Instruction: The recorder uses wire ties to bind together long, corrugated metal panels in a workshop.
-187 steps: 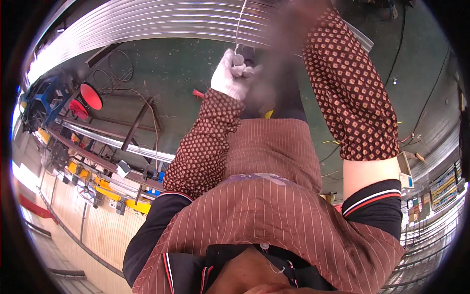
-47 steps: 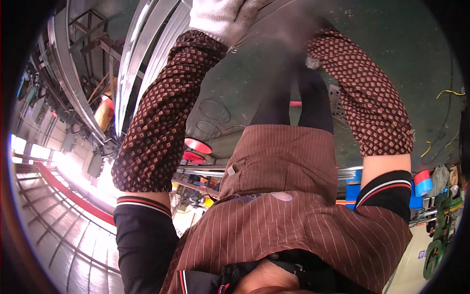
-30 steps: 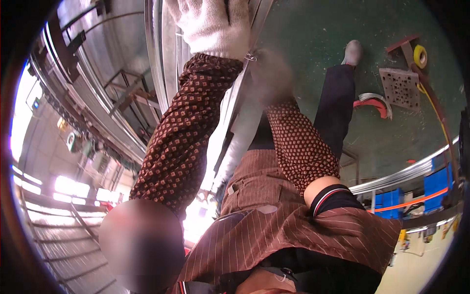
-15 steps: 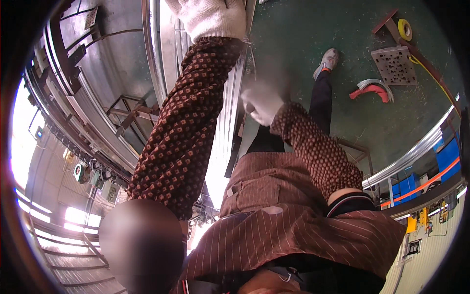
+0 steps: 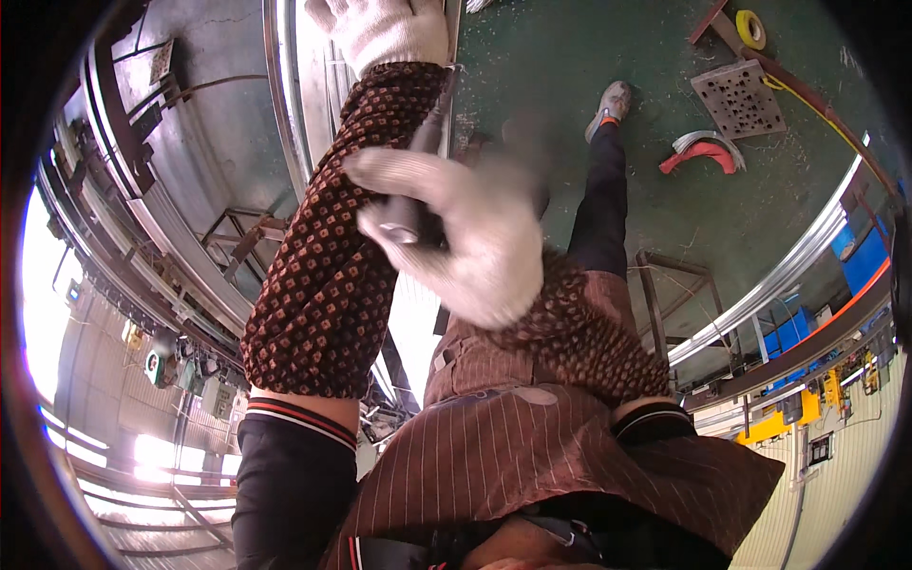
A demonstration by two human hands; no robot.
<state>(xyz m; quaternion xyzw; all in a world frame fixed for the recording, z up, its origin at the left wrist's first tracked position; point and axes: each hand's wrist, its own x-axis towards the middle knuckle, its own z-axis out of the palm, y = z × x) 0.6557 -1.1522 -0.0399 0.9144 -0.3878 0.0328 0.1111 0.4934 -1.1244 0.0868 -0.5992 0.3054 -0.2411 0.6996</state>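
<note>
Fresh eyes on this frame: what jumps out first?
The right hand, in a white knit glove, fills the centre, clenched around a dark tool handle. The left hand, also gloved, reaches to the top edge over long metal rails. A red curved piece lies on the green floor, upper right.

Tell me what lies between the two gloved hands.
In the head view, the left hand rests on the long metal profile. Between it and the right hand run the patterned left sleeve and the dark tool that the right hand grips.
</note>
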